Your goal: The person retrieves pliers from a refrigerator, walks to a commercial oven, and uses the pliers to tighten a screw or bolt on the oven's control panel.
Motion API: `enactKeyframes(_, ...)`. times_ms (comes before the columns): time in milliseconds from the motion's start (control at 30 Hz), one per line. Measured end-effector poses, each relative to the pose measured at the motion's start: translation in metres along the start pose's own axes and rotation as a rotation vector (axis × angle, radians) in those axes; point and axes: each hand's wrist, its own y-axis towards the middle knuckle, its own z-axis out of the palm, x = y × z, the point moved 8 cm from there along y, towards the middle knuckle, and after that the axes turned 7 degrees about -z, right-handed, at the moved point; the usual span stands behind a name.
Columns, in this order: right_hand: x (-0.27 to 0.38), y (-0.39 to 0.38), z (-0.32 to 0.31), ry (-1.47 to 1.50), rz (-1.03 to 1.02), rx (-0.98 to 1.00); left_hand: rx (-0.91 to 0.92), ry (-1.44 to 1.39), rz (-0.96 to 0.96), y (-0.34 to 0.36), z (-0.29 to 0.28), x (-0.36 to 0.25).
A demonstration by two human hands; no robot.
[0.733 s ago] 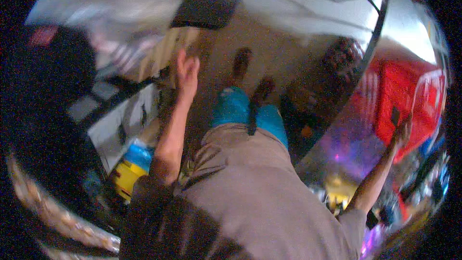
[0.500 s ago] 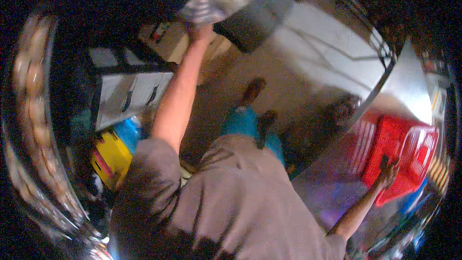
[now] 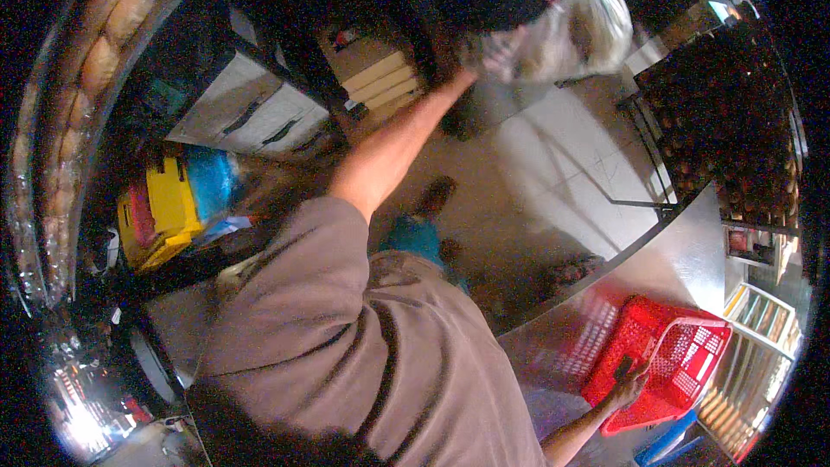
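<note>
My left hand [image 3: 497, 56] reaches up and away, its fingers closed on a clear plastic bag [image 3: 596, 30] with pale contents. The bag and these fingers are smeared by motion, and what lies inside cannot be made out. Low on the right, my right hand [image 3: 631, 385] is closed at the side of a red plastic shopping basket [image 3: 670, 398], by the end of its pale handle [image 3: 661, 342]. A small dark part [image 3: 622, 367] shows beside those fingers; its kind is unclear. The basket rests on a shiny metal counter [image 3: 683, 246].
Light drawers [image 3: 277, 117] stand to the left, near stacked cardboard [image 3: 380, 78]. Yellow bags [image 3: 169, 199] and a blue package [image 3: 207, 177] lie closer in. Wrapped bread rolls [image 3: 95, 60] line the far left. Racks of rolls [image 3: 718, 130] rise at the right, beyond the tiled floor [image 3: 571, 156].
My left hand has swung right with the plastic bag. The view has turned, so the basket appears lower and further left. My right hand stays at the basket.
</note>
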Motion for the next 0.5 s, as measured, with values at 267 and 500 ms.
enactKeyframes(267, 0.004, -0.016, -0.019, 0.328, -0.038, -0.029, 0.216, -0.249, 0.152, -0.067, 0.095, -0.106)
enactKeyframes(500, 0.028, -0.016, -0.022, 0.026, 0.064, 0.026, 0.290, -0.336, 0.261, -0.141, 0.114, -0.181)
